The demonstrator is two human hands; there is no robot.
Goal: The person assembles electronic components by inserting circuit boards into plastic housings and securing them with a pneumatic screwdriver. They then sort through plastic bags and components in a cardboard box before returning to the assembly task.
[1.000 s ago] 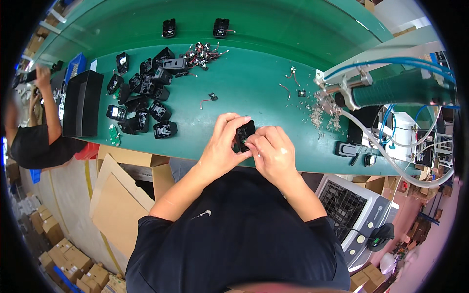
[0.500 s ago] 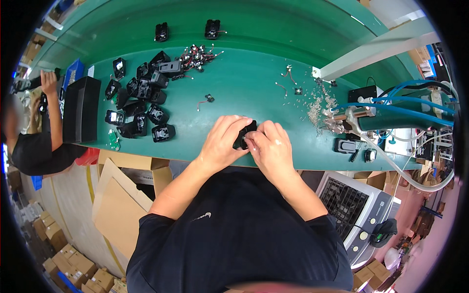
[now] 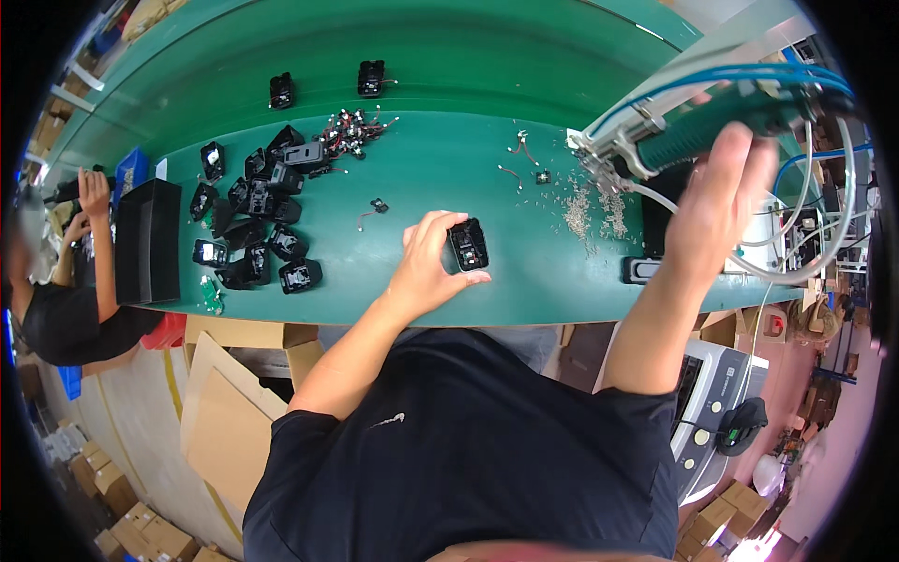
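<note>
My left hand [image 3: 429, 264] grips a small open black plastic housing [image 3: 469, 245] over the bench, thumb at its near end and fingers at its far end. Small parts show inside the housing. At the right, my right hand [image 3: 726, 192], blurred by motion, is closed round the green handle of a power screwdriver [image 3: 698, 134], which is tilted with its metal tip end toward the left. Below that tip lies a scatter of small screws [image 3: 578, 214] on the green bench.
Several black housings [image 3: 259, 203] crowd the bench's left, beside a pile of wired parts [image 3: 348, 133]. A long black tray [image 3: 151, 242] stands farther left, near a co-worker's arm [image 3: 103, 244]. Blue hoses [image 3: 721, 73] and a clear hose [image 3: 796, 278] loop at the right.
My right hand has left the housing and moved right to the screwdriver, which is now raised and shifted away from me. My left hand keeps the housing, whose open side now shows.
</note>
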